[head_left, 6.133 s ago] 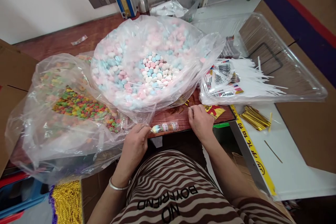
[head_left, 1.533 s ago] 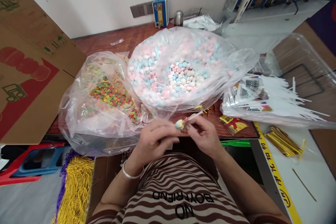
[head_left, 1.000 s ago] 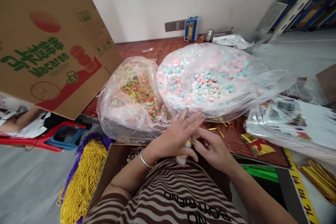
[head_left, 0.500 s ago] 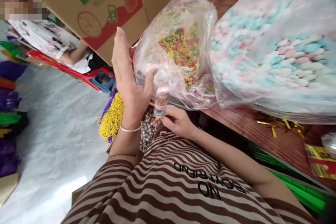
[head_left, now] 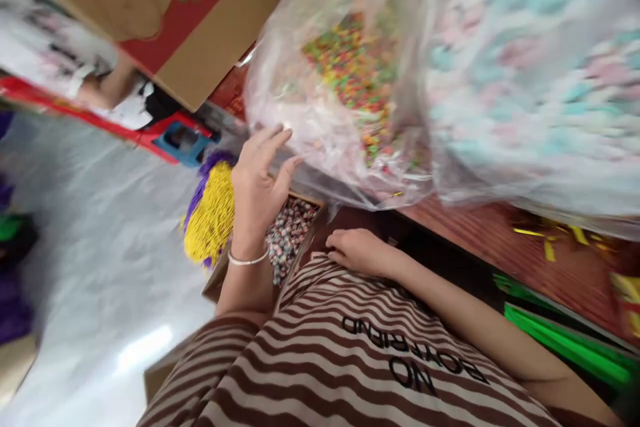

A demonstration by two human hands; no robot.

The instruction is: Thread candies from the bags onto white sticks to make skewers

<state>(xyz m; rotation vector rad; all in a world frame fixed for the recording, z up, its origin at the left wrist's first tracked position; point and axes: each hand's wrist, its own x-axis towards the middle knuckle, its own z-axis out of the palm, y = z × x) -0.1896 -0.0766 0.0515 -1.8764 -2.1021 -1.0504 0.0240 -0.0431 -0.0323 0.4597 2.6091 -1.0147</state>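
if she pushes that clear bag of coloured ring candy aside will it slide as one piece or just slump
Probably slump: the bag of ring candy is thin, crinkled clear film around loose pieces, so it likely deforms under the left hand. It bulges over the wooden table edge, so it may sag or spill.

The left hand point(head_left: 257, 183) is up in front of the body with its palm open. Its fingers point(head_left: 267, 140) are spread and point up and away, and the thumb sticks out to the right. A thin silver bangle point(head_left: 246, 259) sits on the left wrist, just below the hand. The right hand point(head_left: 356, 251) is lower, to the right of the left hand and close to the belly. It lies palm down with the fingers curled in. The right arm runs back to the right, bent at the elbow.
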